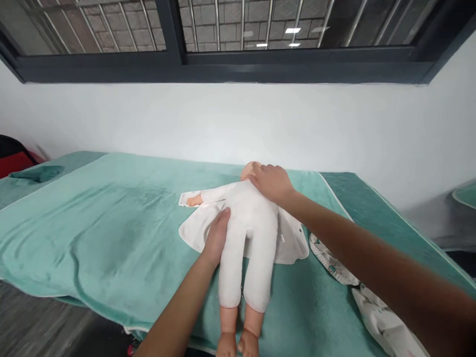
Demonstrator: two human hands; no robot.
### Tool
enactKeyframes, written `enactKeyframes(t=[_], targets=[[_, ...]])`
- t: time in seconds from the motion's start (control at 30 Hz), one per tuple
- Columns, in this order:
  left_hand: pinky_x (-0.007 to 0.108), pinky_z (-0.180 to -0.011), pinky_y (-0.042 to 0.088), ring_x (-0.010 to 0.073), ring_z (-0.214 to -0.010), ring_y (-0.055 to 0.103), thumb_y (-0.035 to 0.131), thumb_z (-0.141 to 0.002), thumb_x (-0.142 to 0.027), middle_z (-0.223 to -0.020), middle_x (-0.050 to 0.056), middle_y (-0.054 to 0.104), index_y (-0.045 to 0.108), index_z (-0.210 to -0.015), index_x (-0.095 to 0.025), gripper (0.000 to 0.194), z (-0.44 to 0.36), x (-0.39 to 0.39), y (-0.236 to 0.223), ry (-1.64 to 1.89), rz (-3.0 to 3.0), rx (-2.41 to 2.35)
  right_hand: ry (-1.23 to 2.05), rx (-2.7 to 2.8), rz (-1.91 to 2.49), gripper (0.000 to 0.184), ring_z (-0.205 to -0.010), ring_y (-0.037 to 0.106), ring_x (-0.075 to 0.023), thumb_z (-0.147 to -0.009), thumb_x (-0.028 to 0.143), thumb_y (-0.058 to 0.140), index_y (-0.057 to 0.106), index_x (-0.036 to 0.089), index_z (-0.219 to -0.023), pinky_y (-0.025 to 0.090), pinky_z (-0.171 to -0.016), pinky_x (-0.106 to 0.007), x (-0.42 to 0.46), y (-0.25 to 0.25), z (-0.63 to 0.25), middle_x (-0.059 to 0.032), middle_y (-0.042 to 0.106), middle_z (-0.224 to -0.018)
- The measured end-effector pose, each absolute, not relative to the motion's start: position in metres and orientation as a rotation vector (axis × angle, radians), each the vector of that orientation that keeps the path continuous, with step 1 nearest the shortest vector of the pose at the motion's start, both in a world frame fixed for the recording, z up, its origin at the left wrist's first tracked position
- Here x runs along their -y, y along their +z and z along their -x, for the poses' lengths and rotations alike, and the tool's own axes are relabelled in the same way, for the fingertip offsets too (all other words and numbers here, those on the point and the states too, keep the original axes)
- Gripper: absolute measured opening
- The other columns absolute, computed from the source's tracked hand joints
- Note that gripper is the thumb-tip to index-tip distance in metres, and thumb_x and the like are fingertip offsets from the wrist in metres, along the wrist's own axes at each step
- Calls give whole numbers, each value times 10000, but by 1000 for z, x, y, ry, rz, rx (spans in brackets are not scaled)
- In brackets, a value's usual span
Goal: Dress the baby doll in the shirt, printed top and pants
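Note:
A baby doll (250, 233) with a white cloth body and bare plastic feet lies on a green towel (111, 223), its head toward the wall. An opened white garment (193, 230) is spread under the doll. My left hand (217, 235) is closed against the doll's left side at the waist, fingers tucked under it. My right hand (271, 182) rests over the doll's neck and shoulder with its fingers curled, covering most of the head. The doll's one arm (201, 198) sticks out to the left.
A patterned white cloth (334, 263) lies to the right of the doll, and another piece (386, 322) nearer the lower right corner. A white wall and dark window frame stand behind the table. A dark green folded cloth (37, 173) sits at far left.

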State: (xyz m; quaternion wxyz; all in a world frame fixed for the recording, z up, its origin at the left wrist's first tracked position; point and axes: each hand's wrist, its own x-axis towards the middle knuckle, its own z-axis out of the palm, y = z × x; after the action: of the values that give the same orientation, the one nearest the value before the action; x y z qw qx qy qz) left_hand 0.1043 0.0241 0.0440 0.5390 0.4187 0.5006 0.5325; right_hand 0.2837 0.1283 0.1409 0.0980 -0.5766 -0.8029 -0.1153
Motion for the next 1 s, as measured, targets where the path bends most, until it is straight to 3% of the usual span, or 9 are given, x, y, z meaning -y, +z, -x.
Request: enactKeyframes(t=[0.1, 0.2, 0.4, 0.5, 0.6, 0.67, 0.8, 0.87, 1.0], targets=[[429, -925, 574, 339, -1104, 675, 557, -849, -687, -1065, 113, 746, 736, -1025, -296, 465, -104, -26, 34, 1358, -1047, -1339, -348, 2607, 1379, 402, -1129, 589, -305, -1029, 404, 411, 520, 172, -1339, 451, -880, -400, -126, 139, -234, -172, 628, -1269], [422, -967, 530, 299, -1102, 661, 506, -921, -564, -1110, 88, 734, 701, -1028, -269, 370, -105, -25, 28, 1451, -1102, -1437, -185, 2857, 1256, 339, -1195, 552, -300, -993, 378, 505, 565, 187, -1267, 442, -932, -408, -135, 123, -181, -151, 599, -1318], [371, -808, 489, 240, -894, 669, 369, -996, -304, -977, 80, 728, 625, -1157, -234, 311, -98, -35, 24, 1286, -1690, -1687, 73, 3005, 1343, 283, -1005, 656, -257, -906, 361, 643, 637, 256, -1169, 463, -783, -336, -160, 111, -151, -74, 703, -1133], [386, -838, 472, 272, -971, 643, 420, -959, -206, -1011, 115, 702, 623, -1108, -214, 252, -93, -57, 25, 1062, -2071, -1824, 96, 2965, 1359, 273, -1007, 657, -245, -945, 392, 569, 633, 288, -1189, 443, -736, -316, -161, 120, -173, -59, 696, -1171], [435, -918, 461, 322, -1116, 593, 576, -895, -242, -1168, 154, 644, 592, -1149, -193, 259, -86, -86, 24, 977, -2084, -1979, 80, 2798, 1402, 365, -1089, 629, -258, -987, 435, 489, 579, 301, -1314, 423, -749, -323, -159, 127, -199, -65, 665, -1254], [428, -889, 462, 336, -1107, 590, 660, -842, -281, -1193, 164, 621, 595, -1131, -187, 311, -78, -104, 22, 1032, -1921, -2036, 101, 2691, 1405, 401, -1098, 621, -255, -989, 467, 492, 564, 317, -1355, 408, -762, -320, -155, 128, -213, -54, 667, -1246], [358, -785, 428, 280, -907, 604, 657, -800, -277, -905, 94, 657, 619, -827, -199, 91, -53, -124, 18, 1352, -1459, -1807, 146, 2658, 1374, 452, -1060, 626, -243, -987, 592, 473, 612, 324, -1322, 388, -792, -312, -147, 128, -225, -53, 679, -1204], [332, -756, 418, 239, -832, 585, 640, -800, -324, -798, 56, 643, 611, -769, -201, 130, -42, -126, 17, 1426, -1351, -1719, 121, 2681, 1383, 518, -1047, 629, -249, -981, 659, 432, 639, 303, -1296, 382, -802, -315, -143, 130, -224, -71, 684, -1182], [298, -726, 446, 183, -766, 586, 659, -734, -387, -791, 22, 662, 638, -793, -188, 209, -33, -125, 16, 1475, -1238, -1455, 73, 2750, 1463, 543, -991, 643, -255, -980, 675, 407, 698, 265, -1185, 374, -768, -318, -140, 132, -218, -85, 705, -1103]])
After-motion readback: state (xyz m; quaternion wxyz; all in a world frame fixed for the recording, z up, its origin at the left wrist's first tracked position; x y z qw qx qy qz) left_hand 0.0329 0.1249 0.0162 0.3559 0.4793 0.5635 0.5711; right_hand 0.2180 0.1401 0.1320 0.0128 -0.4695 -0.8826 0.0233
